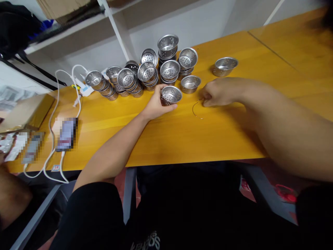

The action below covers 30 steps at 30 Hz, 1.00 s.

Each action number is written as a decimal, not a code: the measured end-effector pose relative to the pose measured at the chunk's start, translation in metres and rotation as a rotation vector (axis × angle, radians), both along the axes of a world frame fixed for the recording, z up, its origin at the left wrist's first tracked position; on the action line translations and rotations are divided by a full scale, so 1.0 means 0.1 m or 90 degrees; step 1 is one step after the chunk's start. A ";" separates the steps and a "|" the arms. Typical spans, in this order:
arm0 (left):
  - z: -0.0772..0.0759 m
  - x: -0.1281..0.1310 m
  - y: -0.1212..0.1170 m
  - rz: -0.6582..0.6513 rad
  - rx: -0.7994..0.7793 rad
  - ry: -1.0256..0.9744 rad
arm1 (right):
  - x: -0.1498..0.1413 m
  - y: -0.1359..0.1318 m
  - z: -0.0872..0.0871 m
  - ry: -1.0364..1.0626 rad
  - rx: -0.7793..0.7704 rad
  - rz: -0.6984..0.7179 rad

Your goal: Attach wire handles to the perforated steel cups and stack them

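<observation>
My left hand point(158, 105) is wrapped round the side of a small perforated metal cup point(171, 96), its mouth tipped toward me. Over the table to the right, my right hand point(217, 92) is closed, its fingertips pinching a thin curved wire point(193, 108) that hangs down and to the left. Just behind the hands stands a single perforated cup point(190, 85), apart from both. Another lone cup point(225, 66) sits farther back, beyond my right hand. Stacks of similar cups point(147, 74) stand and lean behind my left hand.
The yellow table point(161, 142) runs up to a shelf wall. At the left lie a phone point(67, 134) with white cables point(53, 121), a second phone point(33, 147) and a cardboard box point(28, 113). A co-worker's arm point(15, 198) shows at the left edge.
</observation>
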State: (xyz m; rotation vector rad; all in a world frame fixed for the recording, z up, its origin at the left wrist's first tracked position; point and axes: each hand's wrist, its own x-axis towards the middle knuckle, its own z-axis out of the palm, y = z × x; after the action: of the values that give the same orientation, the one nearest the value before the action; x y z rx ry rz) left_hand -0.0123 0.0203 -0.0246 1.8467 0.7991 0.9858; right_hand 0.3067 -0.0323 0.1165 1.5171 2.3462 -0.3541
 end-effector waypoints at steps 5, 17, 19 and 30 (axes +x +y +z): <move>0.03 0.02 -0.02 -0.006 0.012 -0.011 | 0.10 0.07 -0.04 0.097 0.062 -0.021; 0.04 -0.01 0.03 -0.025 0.061 -0.011 | 0.03 -0.01 -0.10 0.411 0.127 -0.061; 0.02 0.00 0.05 -0.014 0.054 -0.005 | 0.01 -0.01 -0.12 0.439 0.111 -0.053; 0.24 0.00 -0.14 0.021 0.128 0.071 | -0.06 0.10 -0.39 0.651 0.189 -0.025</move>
State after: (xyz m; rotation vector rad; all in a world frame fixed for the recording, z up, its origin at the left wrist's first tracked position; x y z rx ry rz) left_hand -0.0123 0.0068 -0.0005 2.0819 0.8239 1.0218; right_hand 0.3007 -0.0226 0.0772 1.7753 3.2374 -1.0306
